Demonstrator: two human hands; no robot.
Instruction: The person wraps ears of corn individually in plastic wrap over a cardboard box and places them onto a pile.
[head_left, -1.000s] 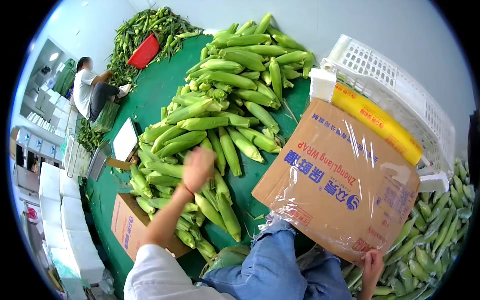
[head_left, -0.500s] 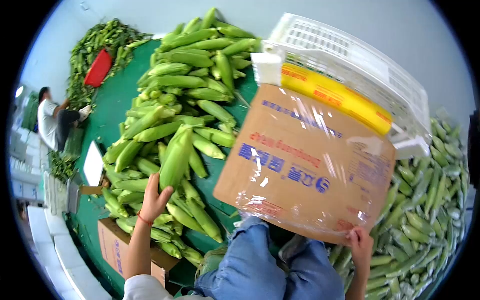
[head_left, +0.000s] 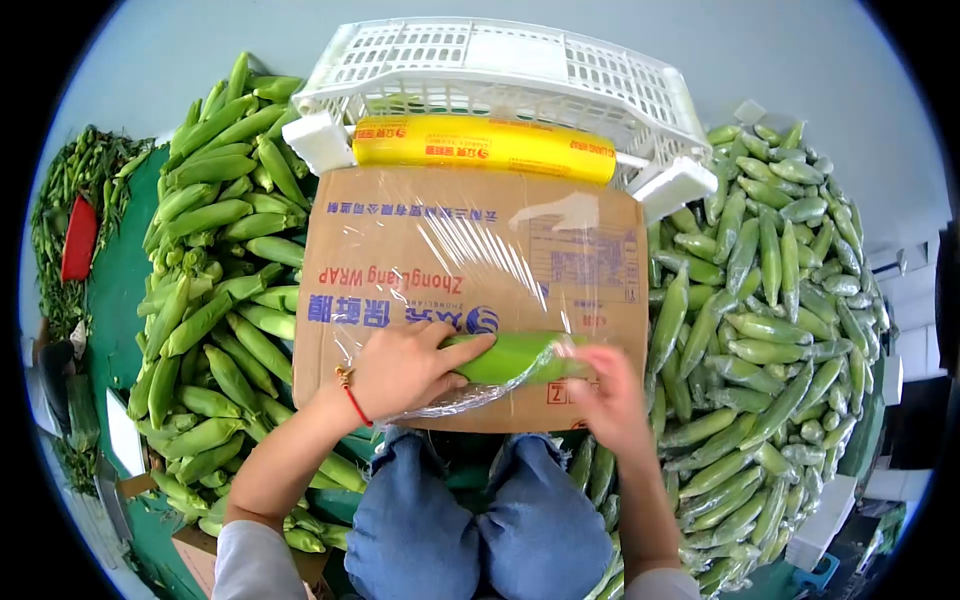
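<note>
A green ear of corn in its husk (head_left: 515,357) lies crosswise near the front edge of a cardboard box (head_left: 400,215). Clear plastic film (head_left: 470,395) covers the box top and folds up along the ear's near side. My left hand (head_left: 405,367) rests over the left end of the corn, its fingers bent around it. At the other end my right hand (head_left: 607,395), blurred by motion, pinches the film against the corn. Behind the box, a yellow roll of wrap (head_left: 480,143) sits on a rod between white blocks.
A white plastic crate (head_left: 500,65) stands behind the roll. Unwrapped corn (head_left: 220,215) is heaped at left, film-wrapped corn (head_left: 765,350) at right. Far left are a red scoop-like object (head_left: 78,240) and more greens. My knees (head_left: 415,520) are below the box.
My left hand has brought an ear of corn from the left heap onto the box. My right hand has lifted the film edge to the corn. The view has turned right.
</note>
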